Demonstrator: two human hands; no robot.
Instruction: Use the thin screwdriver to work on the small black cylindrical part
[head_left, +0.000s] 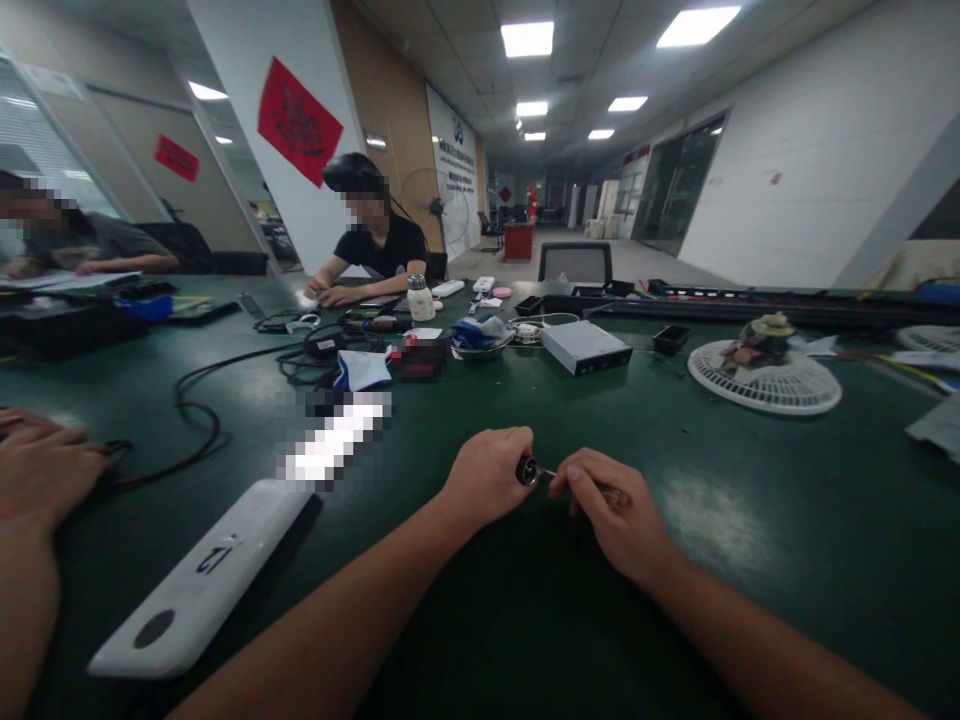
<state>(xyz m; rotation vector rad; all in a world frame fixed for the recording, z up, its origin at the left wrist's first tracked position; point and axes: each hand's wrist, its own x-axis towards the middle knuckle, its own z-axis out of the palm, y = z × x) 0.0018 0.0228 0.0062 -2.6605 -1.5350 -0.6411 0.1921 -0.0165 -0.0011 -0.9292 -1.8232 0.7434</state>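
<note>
Over the green table, my left hand [487, 475] is closed around a small dark cylindrical part [527, 470]. Its round open end, with metal inside, faces my right hand; the rest is hidden in my fist. My right hand [611, 505] is closed on a slim screwdriver-like tool [549, 472] with a thin metal shaft. The shaft points left at the part's open end; whether it touches I cannot tell. Most of the handle is covered by my fingers, with a brownish bit [616, 499] showing.
A long white device [217, 570] marked 12 lies left of my forearm. Another person's hand [45, 465] rests at the far left, near a black cable [214, 420]. Further back are a metal drive box [585, 345], a white fan grille [765, 385] and a bottle [421, 300].
</note>
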